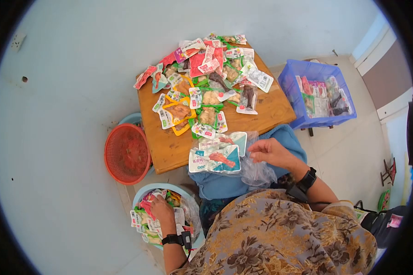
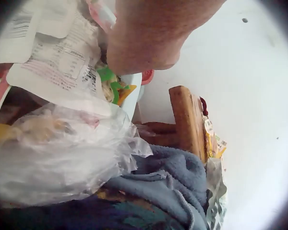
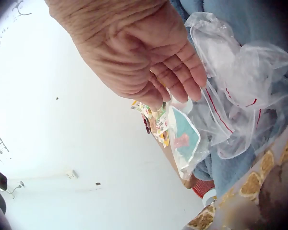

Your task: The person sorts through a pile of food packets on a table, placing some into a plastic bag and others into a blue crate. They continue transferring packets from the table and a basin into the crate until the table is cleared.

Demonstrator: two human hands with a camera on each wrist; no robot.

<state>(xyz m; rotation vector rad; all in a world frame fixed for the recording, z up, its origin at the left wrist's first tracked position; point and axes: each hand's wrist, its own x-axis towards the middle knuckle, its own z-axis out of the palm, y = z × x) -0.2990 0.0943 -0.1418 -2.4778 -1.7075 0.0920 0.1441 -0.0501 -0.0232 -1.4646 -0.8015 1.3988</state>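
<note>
Hands: well apart. The right hand is over the lap and the left hand is down at floor level on the person's left.
Right hand: fingers nearly straight and close together. Their tips touch the mouth of a clear bag, and no firm pinch shows in the wrist view.
Left hand: sunk among loose packets in a pale blue basin. Its fingers are hidden, so I cannot tell whether it grips one.
Clear bag: lies on a blue towel across the lap, just beside the near edge of the wooden table. A red zip line runs along its mouth.
Bagged packets: a few flat teal-and-white ones lie at the bag's far end, towards the table.
How the bag will handle: probably very light, limp and slippery. The film crumples and will not hold itself open, so the zip edge, the stiffer part, looks the best place to take hold, with one lip lifted clear of the other.
How the packets will handle: likely light, sealed, smooth and a little stiff at the seams. A pinch on a flat sealed border should hold better than one on the bulging middle.
Around: a heap of packets covers the table's far half, a red basket stands to its left, and a blue crate holding more packets stands to its right.
</note>
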